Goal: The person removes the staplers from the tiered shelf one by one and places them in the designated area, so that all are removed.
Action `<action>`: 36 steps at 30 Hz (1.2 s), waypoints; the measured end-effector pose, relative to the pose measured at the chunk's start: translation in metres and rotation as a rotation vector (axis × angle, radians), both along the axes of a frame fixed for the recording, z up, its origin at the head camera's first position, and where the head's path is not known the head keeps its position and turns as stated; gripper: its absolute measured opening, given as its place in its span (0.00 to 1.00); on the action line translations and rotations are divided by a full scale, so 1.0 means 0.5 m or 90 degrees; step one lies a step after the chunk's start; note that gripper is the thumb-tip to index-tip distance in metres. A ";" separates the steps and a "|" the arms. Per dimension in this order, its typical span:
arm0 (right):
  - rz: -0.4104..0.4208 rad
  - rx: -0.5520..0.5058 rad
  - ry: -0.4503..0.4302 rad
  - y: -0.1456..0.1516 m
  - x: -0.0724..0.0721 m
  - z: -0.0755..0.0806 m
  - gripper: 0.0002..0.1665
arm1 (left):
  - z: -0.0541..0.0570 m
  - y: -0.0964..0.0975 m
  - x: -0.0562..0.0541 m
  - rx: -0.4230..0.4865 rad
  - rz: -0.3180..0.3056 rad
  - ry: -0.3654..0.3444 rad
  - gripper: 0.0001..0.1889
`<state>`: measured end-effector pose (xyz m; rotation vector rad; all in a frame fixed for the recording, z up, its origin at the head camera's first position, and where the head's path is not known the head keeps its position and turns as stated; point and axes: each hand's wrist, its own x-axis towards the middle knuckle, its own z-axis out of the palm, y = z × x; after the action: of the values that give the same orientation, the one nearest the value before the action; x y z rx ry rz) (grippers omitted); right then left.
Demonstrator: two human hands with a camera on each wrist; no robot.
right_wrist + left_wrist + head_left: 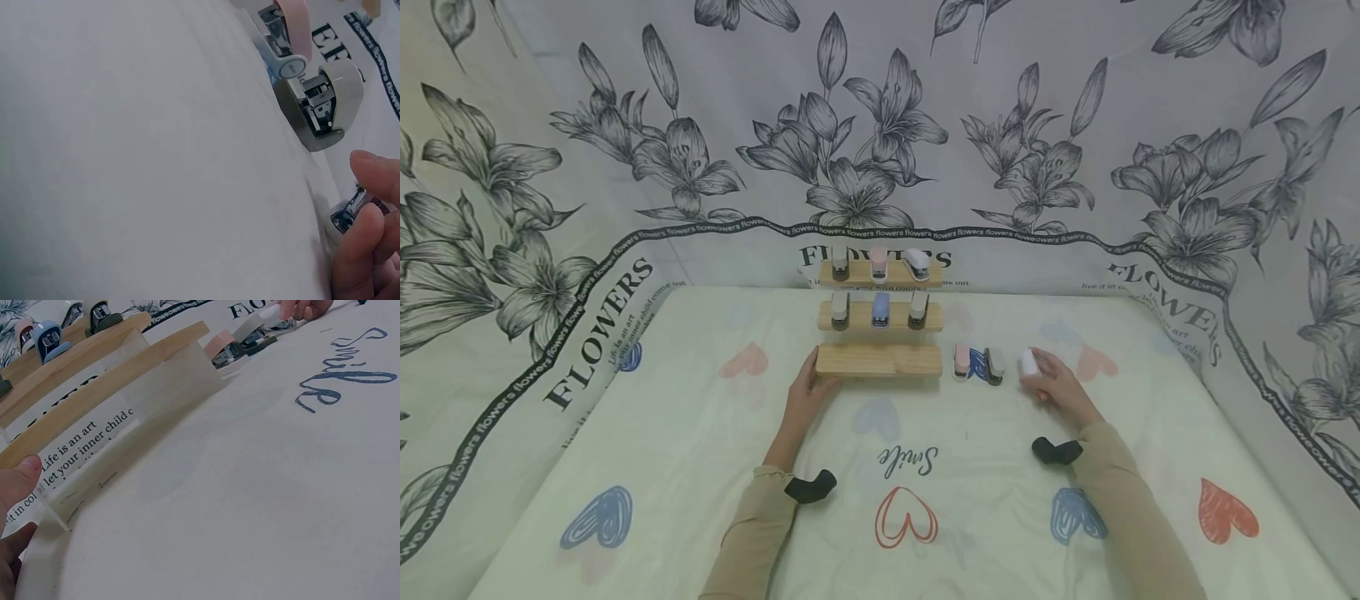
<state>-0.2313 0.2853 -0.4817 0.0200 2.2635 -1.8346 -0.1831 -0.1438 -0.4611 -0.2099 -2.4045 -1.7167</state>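
A tiered rack with wooden shelves (880,361) and clear panels stands at the far side of the table. My left hand (808,379) grips the left end of its front shelf, the thumb (25,472) lying at the front edge. Off to the rack's right, my right hand (1060,387) holds a small white stapler (1028,362) between thumb and fingers; the fingers hide part of it in the right wrist view. Left of that hand, a pink stapler (962,362) and a grey-white stapler (995,367) sit side by side on the tablecloth.
On the middle shelf, a blue stapler (881,309) stands between two pale ones. The back shelf carries a pink stapler (878,262) between two pale ones. Flower-printed fabric (880,125) hangs behind the table. The pale cloth (970,517) has hearts printed on it.
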 end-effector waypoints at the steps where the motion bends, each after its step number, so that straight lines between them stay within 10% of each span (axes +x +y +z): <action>1: 0.009 0.005 -0.001 -0.003 0.003 0.006 0.47 | -0.001 0.000 0.000 0.001 0.000 0.000 0.35; 25: -0.062 0.295 0.028 -0.041 0.012 0.042 0.43 | -0.012 -0.002 -0.004 0.008 0.006 0.006 0.34; 36: -0.058 0.324 0.028 -0.034 0.014 0.054 0.39 | -0.075 -0.021 -0.043 -0.003 0.001 0.023 0.37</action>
<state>-0.2242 0.2685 -0.4548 0.1703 2.7361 -1.2551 -0.2044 -0.1545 -0.4986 -0.2362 -2.3824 -1.6927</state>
